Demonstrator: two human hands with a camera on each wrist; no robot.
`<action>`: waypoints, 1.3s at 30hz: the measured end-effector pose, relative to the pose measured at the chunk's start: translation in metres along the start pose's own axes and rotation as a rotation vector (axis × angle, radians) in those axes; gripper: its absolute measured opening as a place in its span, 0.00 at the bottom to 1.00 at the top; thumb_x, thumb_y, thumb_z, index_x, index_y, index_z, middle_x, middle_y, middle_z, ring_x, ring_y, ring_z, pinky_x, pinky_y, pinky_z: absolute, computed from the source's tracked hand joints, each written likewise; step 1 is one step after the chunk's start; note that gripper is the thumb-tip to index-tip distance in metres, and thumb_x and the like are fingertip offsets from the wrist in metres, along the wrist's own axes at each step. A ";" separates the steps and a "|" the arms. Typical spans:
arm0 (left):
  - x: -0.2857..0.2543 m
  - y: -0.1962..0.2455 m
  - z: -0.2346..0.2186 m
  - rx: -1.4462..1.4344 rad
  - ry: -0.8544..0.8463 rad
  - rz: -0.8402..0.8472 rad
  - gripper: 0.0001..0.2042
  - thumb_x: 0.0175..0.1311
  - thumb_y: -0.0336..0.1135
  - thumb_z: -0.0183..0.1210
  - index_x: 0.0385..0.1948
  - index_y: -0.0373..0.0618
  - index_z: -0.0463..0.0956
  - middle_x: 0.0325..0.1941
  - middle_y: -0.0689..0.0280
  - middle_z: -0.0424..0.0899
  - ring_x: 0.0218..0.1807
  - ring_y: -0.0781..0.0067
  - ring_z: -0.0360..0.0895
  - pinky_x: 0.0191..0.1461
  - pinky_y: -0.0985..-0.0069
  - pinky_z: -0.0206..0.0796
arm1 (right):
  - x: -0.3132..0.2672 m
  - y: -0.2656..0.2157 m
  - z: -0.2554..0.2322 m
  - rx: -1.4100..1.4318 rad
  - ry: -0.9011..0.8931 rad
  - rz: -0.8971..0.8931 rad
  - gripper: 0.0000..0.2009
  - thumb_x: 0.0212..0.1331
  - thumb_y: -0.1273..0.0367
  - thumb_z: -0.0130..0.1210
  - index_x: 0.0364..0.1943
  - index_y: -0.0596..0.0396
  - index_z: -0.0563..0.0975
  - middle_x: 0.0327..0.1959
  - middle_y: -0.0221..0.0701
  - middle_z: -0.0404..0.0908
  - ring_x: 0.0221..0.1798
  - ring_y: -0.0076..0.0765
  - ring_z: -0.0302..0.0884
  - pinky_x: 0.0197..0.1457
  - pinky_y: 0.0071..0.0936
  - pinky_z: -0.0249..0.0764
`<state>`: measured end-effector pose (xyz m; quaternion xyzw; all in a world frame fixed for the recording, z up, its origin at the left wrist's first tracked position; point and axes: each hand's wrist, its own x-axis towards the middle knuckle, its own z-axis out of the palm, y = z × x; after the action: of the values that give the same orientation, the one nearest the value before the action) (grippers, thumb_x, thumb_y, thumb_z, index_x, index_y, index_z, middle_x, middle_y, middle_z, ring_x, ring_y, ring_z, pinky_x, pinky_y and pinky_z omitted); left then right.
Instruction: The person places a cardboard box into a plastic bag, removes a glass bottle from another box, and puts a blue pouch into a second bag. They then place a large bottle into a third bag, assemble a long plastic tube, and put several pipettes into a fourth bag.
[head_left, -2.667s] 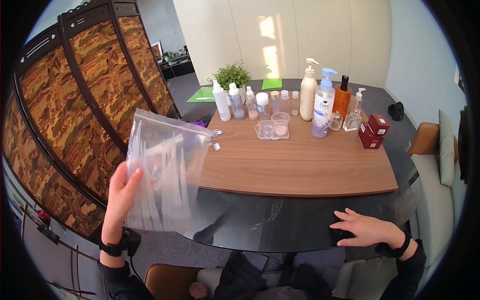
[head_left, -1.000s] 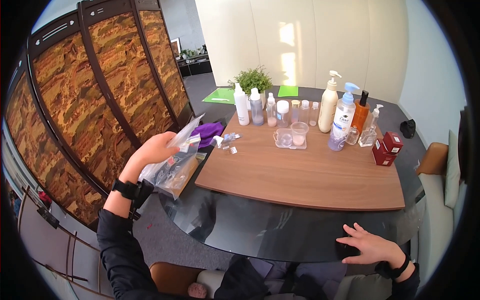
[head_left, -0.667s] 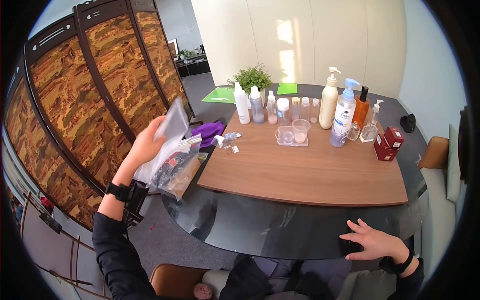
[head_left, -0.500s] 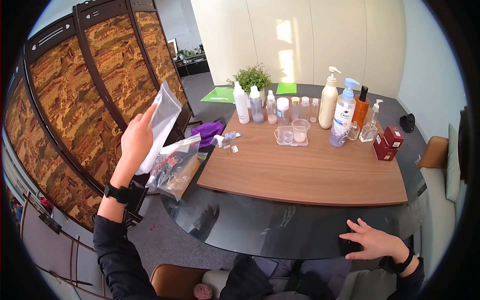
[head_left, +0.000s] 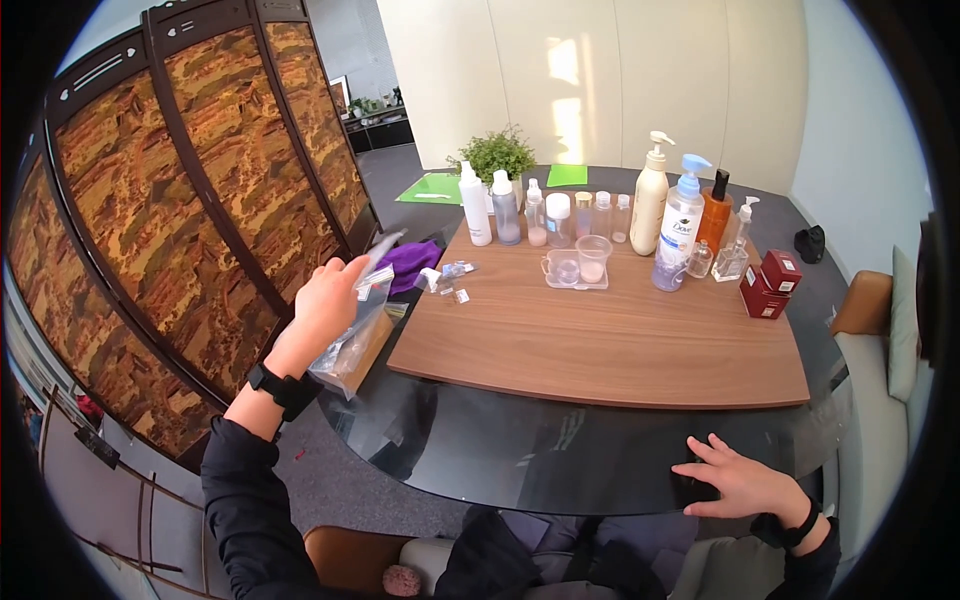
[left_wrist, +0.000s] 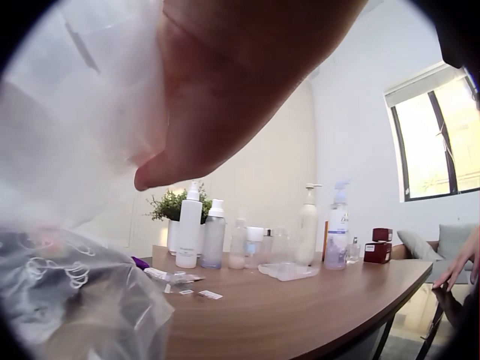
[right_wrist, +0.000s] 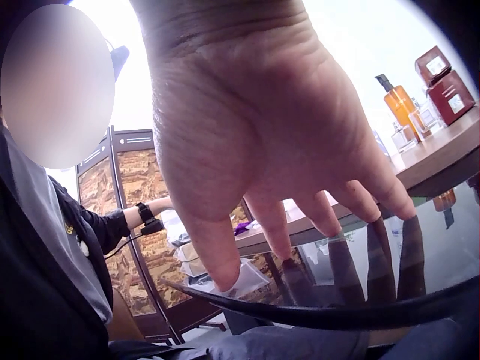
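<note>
My left hand (head_left: pixel 325 305) is off the table's left side, pinching a translucent plastic zip bag (left_wrist: pixel 75 97) that fills the upper left of the left wrist view. In the head view the hand covers most of that bag. Just beneath it lies a second clear bag (left_wrist: pixel 82 292) with dark and white contents, beside the wooden board's left end. My right hand (head_left: pixel 745 482) rests with spread fingers on the dark glass tabletop (head_left: pixel 520 460) at the front right. From the right wrist view, its palm faces down and its fingertips (right_wrist: pixel 279 244) meet the glass.
Several bottles, among them a white spray bottle (head_left: pixel 475 205) and a Dove pump bottle (head_left: pixel 677 235), line the back of the wooden board (head_left: pixel 600 350). A clear case (head_left: pixel 577 272), small packets (head_left: pixel 455 272) and red boxes (head_left: pixel 768 285) also stand there. Purple cloth (head_left: pixel 408 265) lies at left.
The left hand first carried the bag from in front of me to the left. Since half a second ago it has come down and rightward over the filled bag. The right hand stays put.
</note>
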<state>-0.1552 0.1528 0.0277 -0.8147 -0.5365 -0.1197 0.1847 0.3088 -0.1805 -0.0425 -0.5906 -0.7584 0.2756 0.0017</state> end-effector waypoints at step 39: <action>-0.015 0.019 0.023 -0.087 -0.289 0.189 0.30 0.51 0.40 0.66 0.60 0.55 0.69 0.54 0.54 0.73 0.57 0.47 0.71 0.54 0.59 0.70 | -0.001 0.006 0.005 -0.008 0.003 -0.012 0.33 0.57 0.49 0.59 0.67 0.42 0.66 0.74 0.54 0.49 0.74 0.75 0.42 0.68 0.63 0.58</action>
<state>-0.1443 0.1435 -0.0027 -0.8775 -0.4727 -0.0065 0.0808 0.3128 -0.1823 -0.0494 -0.5863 -0.7632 0.2716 0.0021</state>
